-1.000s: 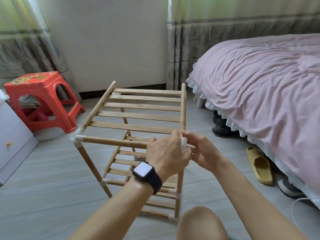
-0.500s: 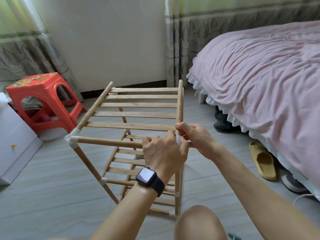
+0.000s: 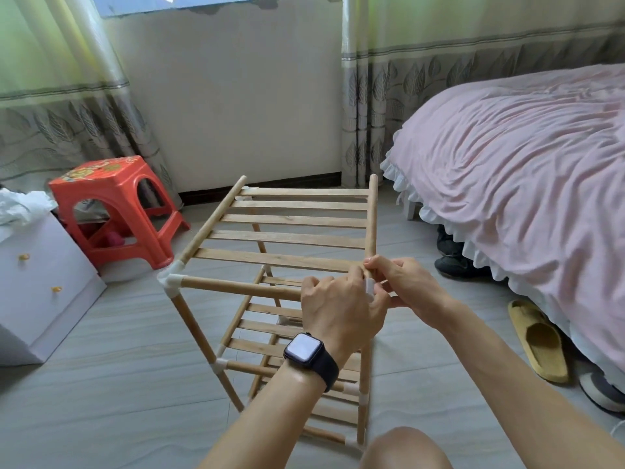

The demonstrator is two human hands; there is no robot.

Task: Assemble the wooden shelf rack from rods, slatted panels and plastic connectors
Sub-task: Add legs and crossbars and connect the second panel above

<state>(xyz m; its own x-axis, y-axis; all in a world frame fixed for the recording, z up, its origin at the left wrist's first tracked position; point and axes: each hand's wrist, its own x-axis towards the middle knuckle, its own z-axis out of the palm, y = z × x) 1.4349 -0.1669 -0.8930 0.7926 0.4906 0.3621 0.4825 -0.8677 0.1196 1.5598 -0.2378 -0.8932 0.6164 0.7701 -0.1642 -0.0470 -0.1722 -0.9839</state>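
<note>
Connector (image 3: 370,288) at the near-right top corner of the rack (image 3: 287,236), stood on the floor (image 3: 118,384), is steadied by the left grip (image 3: 341,309) curled round the front rod (image 3: 236,287), while the right grip (image 3: 409,286) is shifted up and pinched on the side rod (image 3: 373,218), so the joint is judged nearly seated.

Curled left hand (image 3: 341,309) meets pinching right hand (image 3: 406,286).

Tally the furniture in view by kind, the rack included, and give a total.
Wooden rack: 1
Red stool: 1
White drawer cabinet: 1
Bed: 1
Total: 4
</note>
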